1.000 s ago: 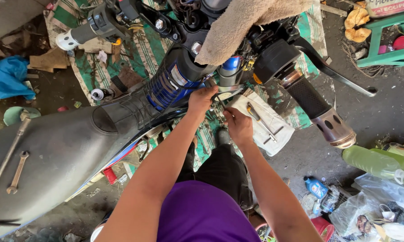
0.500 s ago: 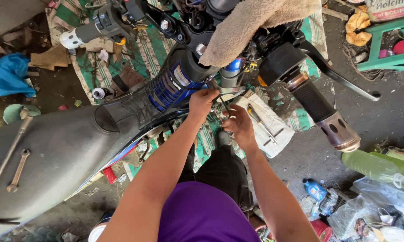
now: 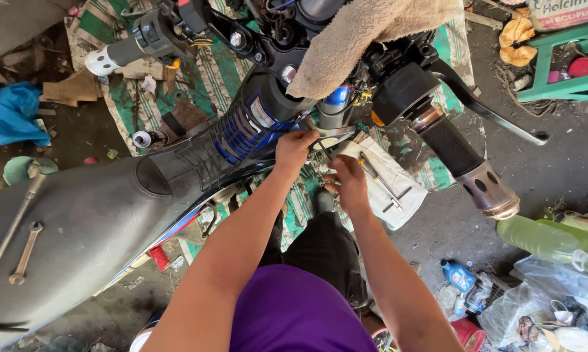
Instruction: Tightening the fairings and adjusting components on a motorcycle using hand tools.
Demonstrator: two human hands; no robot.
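towel point(image 3: 366, 39) hides motorcycle top, seat point(image 3: 59, 234) cropped left

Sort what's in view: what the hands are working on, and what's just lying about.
In hand:
left hand at the blue fork tube
right hand by the white cloth with tools

Lying about:
wrench on the seat
towel
blue oil bottle
green stool

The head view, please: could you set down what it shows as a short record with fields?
Setting: person seated beside a motorcycle on a dirt floor
Left hand: at the blue fork tube, fingers on a thin bent metal tool; whether the grip is closed cannot be told
Right hand: just below, at the same spot; what it holds is hidden
Above the hands: beige towel draped over the handlebar
On the seat: two wrenches
Ground: striped green mat, white cloth with tools, blue rag
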